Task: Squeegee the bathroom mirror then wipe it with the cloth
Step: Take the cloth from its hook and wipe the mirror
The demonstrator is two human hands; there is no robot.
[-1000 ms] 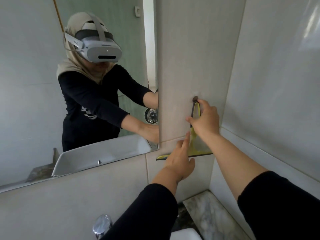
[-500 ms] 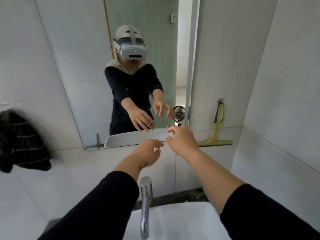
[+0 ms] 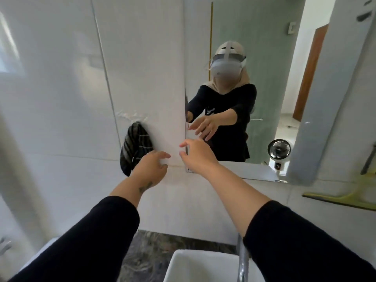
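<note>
The mirror [image 3: 264, 58] hangs on the white tiled wall at centre right. A dark striped cloth [image 3: 133, 148] hangs on the wall left of the mirror. My left hand [image 3: 151, 166] is just right of the cloth, fingers spread and empty, with its fingertips close to the cloth's lower edge. My right hand [image 3: 196, 154] is open and empty at the mirror's lower left corner. The yellow-green squeegee [image 3: 345, 197] hangs on the wall at the far right, away from both hands.
A white basin [image 3: 203, 267] and a chrome tap [image 3: 243, 259] sit below my arms. A dark marble counter [image 3: 154, 249] runs behind the basin. The mirror reflects a person with a headset and a small fan [image 3: 279, 149].
Both hands let go of the squeegee, which stays hanging on the right wall. My view and both hands swung left, and the hands now reach toward the hanging cloth.
</note>
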